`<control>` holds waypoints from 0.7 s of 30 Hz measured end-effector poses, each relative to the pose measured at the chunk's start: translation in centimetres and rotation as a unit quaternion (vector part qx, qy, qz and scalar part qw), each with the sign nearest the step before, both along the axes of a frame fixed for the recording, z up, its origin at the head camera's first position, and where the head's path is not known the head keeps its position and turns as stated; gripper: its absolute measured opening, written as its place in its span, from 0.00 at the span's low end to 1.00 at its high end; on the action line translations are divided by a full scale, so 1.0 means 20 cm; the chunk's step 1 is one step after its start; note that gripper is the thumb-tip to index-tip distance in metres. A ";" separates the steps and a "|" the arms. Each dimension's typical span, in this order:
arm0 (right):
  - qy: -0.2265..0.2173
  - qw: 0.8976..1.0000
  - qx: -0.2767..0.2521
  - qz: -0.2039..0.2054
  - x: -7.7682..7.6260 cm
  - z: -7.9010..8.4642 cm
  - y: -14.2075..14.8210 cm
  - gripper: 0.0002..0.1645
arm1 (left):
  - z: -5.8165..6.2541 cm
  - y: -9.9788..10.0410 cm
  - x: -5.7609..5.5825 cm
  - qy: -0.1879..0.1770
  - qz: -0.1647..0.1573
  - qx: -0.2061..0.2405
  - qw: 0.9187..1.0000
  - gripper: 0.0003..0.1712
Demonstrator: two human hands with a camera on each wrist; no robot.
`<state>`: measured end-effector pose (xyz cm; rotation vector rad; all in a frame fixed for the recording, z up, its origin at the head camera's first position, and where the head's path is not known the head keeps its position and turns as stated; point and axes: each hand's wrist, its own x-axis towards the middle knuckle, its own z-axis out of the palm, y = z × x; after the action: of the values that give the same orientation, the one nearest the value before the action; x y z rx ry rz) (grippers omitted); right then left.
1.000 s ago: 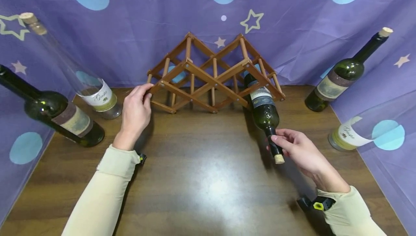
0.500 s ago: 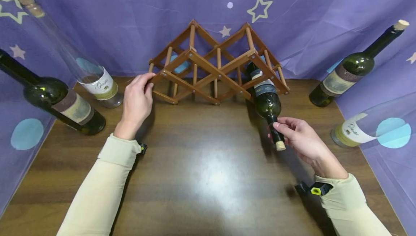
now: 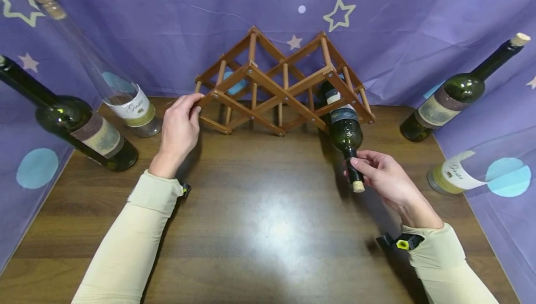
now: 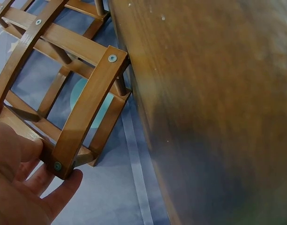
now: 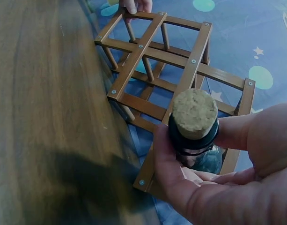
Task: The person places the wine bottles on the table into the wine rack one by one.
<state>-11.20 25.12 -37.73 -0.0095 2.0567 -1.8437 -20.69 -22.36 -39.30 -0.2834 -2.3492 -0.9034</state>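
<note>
A folding lattice wine rack [image 3: 286, 93] of brown wood stands against the backdrop at the far side of the table. My left hand [image 3: 177, 127] pinches its left end; the left wrist view has thumb and fingers around the rack's corner strip [image 4: 89, 110]. At the right end, a dark green wine bottle [image 3: 346, 132] lies base-first in the rack's opening, its neck pointing toward me. My right hand [image 3: 389, 180] grips that neck, just behind the cork [image 5: 195, 115]. Rack strips hide part of the bottle's label and body.
On the left stand a corked clear bottle [image 3: 135, 108] and a dark green bottle [image 3: 98, 137]. Another green bottle [image 3: 445, 101] and a clear bottle [image 3: 454, 173] stand on the right. A purple cloth [image 3: 188, 29] with stars and dots borders the wooden table [image 3: 234, 229].
The bottle has slid slightly deeper into the rack, with my right hand moving along. My left hand keeps its hold on the rack. The head view has shifted a little.
</note>
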 end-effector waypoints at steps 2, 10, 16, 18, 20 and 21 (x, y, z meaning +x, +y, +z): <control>-0.002 1.000 0.006 -0.003 -0.02 0.00 -0.01 0.33 | 0.00 0.00 0.00 0.002 -0.001 0.000 1.000 0.18; 0.006 1.000 0.023 -0.014 -0.07 0.00 -0.01 0.33 | -0.01 0.01 0.00 0.005 -0.005 -0.001 1.000 0.18; 0.006 1.000 0.017 -0.021 -0.11 0.00 -0.02 0.34 | 0.00 0.01 0.00 0.008 -0.005 0.001 1.000 0.18; 0.008 0.999 0.037 -0.024 -0.12 0.00 -0.02 0.36 | 0.00 0.00 0.00 0.008 -0.003 0.000 1.000 0.18; 0.023 0.997 0.075 -0.027 -0.12 0.00 -0.03 0.37 | 0.00 0.00 0.00 0.004 0.000 -0.004 1.000 0.17; 0.032 0.994 0.097 -0.029 -0.13 0.00 -0.03 0.37 | 0.00 0.00 0.01 0.002 0.003 -0.005 1.000 0.17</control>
<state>-13.71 24.55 -37.74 0.0452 2.2946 -1.6887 -20.57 -22.46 -39.40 -0.2828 -2.3498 -0.8887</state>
